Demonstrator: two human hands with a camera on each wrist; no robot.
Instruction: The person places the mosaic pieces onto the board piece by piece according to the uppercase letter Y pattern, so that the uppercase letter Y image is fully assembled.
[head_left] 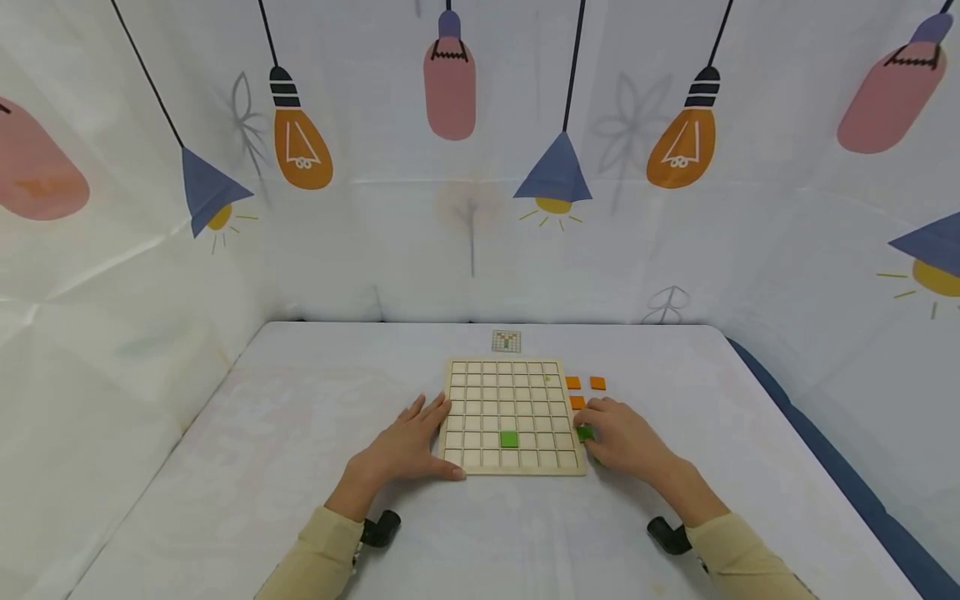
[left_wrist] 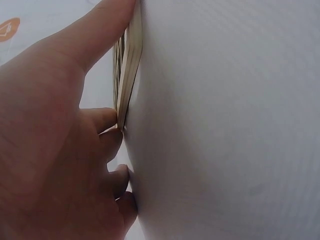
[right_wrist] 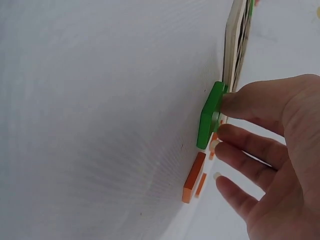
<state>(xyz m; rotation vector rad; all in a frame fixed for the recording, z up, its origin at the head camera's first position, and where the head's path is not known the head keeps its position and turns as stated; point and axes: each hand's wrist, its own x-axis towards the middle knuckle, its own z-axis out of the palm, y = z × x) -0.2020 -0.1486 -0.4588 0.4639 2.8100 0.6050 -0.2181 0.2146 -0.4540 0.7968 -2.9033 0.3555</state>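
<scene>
The left hand lay spread along the gridded wooden board; whether the right hand pinched a flat green tile, I couldn't tell.

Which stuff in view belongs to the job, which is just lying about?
Probably the job:
grid board, left hand at its edge
green tile in the grid
another green tile at right hand
orange tiles alongside
patterned card beyond

Probably just there:
printed backdrop
dark blue strip, right
black wrist devices, worn
</scene>
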